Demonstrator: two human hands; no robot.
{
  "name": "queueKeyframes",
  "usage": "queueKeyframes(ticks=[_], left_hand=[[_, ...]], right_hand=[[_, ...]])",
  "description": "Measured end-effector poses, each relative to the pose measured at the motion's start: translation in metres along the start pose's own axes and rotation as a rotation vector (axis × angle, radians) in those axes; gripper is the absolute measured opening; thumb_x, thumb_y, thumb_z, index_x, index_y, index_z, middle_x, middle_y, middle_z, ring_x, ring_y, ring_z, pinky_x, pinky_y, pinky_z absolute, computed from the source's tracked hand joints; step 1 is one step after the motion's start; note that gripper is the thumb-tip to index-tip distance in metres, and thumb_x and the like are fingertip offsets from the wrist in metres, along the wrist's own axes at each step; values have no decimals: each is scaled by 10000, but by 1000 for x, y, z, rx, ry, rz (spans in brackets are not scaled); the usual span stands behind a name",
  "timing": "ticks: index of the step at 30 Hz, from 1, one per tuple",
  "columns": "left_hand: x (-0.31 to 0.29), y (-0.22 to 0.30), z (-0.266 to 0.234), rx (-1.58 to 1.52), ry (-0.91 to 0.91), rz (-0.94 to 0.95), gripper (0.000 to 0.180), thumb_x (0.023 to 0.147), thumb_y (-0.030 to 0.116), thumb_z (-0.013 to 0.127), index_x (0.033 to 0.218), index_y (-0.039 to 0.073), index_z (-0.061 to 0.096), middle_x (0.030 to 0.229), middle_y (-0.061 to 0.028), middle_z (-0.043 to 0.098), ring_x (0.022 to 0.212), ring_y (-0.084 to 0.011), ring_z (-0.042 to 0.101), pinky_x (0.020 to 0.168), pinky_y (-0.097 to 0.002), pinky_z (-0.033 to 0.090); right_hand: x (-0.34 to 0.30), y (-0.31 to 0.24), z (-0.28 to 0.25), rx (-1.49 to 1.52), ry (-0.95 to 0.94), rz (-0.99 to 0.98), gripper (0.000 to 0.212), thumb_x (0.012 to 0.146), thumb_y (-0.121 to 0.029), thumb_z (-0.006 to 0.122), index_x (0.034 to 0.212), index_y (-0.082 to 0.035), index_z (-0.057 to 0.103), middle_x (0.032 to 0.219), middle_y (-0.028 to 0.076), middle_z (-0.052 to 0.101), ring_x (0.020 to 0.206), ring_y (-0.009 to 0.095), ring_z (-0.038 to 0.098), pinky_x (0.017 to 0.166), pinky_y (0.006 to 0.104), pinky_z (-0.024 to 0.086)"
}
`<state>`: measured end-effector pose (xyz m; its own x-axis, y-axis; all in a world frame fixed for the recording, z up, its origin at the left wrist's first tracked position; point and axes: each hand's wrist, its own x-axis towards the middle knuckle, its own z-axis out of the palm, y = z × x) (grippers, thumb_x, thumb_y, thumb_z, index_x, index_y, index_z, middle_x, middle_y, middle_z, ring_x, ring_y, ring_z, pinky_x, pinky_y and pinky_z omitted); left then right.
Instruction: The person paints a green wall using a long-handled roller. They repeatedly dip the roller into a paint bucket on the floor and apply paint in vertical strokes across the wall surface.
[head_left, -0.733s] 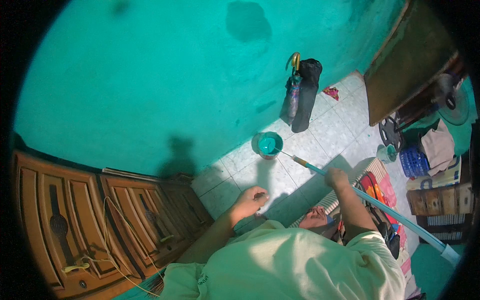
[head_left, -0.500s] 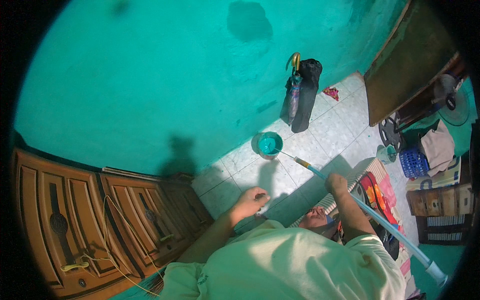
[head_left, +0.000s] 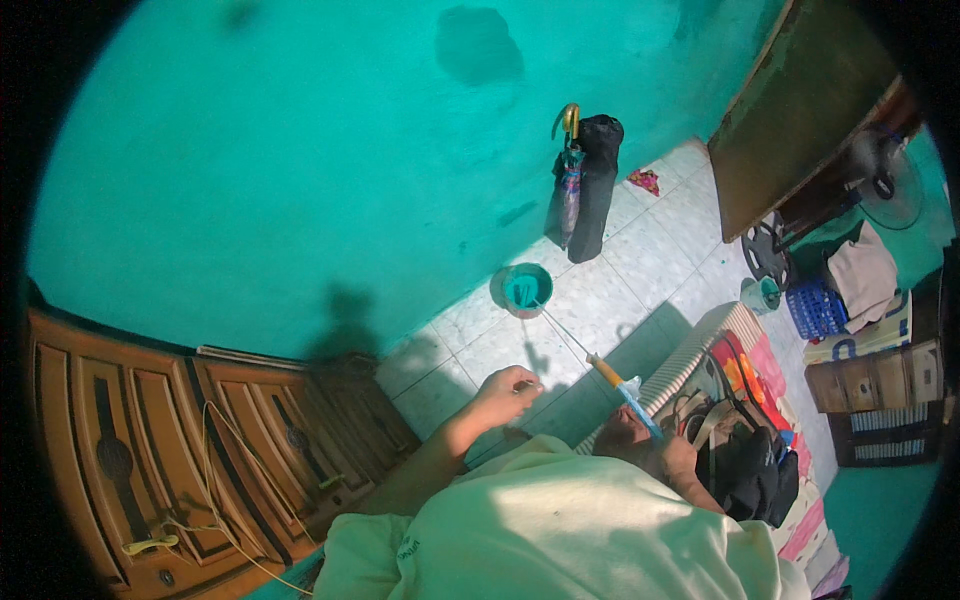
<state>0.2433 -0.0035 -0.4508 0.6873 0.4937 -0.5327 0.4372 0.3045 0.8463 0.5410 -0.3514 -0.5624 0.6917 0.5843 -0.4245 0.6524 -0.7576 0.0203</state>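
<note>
Slanting between four and five o'clock from a round bucket [head_left: 525,312], a blue pole [head_left: 650,421] with an orange-yellow grip [head_left: 606,371] carries a thin metal rod [head_left: 566,335] whose far end reaches over the rim into the bucket's teal interior; its tip is too small to make out. The right hand [head_left: 680,457] is wrapped round the blue part, its fingers closed on it. At about nine to ten o'clock from that hand, the left hand [head_left: 508,394] hangs apart from the pole, straight below the bucket at six o'clock, fingers curled; whether anything is in them I cannot tell. Just beside the right hand, at three o'clock, a black bag [head_left: 752,470] lies by a striped mattress edge [head_left: 690,362]. Taking the bucket as centre, it stands on pale floor tiles [head_left: 645,255] near the teal wall [head_left: 280,180]. A gold-handled umbrella [head_left: 570,190] and a long black case [head_left: 598,190] lean at one o'clock, a small pink packet [head_left: 644,180] lies between one and two, a fan [head_left: 888,190] stands between two and three, a blue basket [head_left: 815,309] sits at three, and wooden cabinet doors [head_left: 80,440] fill eight.
</note>
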Motion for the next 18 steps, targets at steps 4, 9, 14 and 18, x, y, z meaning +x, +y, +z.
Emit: queueKeyframes(ticks=[4,9,14,18], left_hand=[[-2,3,5,47,-40,-4,338,940,253,664,1168,9,612,988,-78,665,826,-156,654,682,-299,557],[-11,-1,2,80,-52,8,353,938,257,665,1176,2,609,994,-86,670,831,-160,661,680,-301,560],[-23,-6,-2,91,-46,-3,374,940,259,659,1195,-8,596,1022,-102,677,853,-174,671,683,-305,562],[-33,-9,-1,110,-68,-14,377,942,257,654,1204,-6,590,1030,-107,677,853,-178,671,687,-312,564]], right_hand=[[-30,-5,5,34,46,32,172,846,-165,564,906,-62,688,842,181,696,833,385,688,744,465,550],[-70,-23,-14,109,138,1,236,843,-195,568,1025,-69,647,951,193,674,878,394,669,771,475,535],[-95,-18,1,115,323,-54,302,882,-338,602,1040,-82,629,942,205,640,854,415,655,732,496,521],[-118,-24,-14,155,155,53,277,910,-291,565,1073,-72,612,956,223,634,893,420,649,744,502,515]])
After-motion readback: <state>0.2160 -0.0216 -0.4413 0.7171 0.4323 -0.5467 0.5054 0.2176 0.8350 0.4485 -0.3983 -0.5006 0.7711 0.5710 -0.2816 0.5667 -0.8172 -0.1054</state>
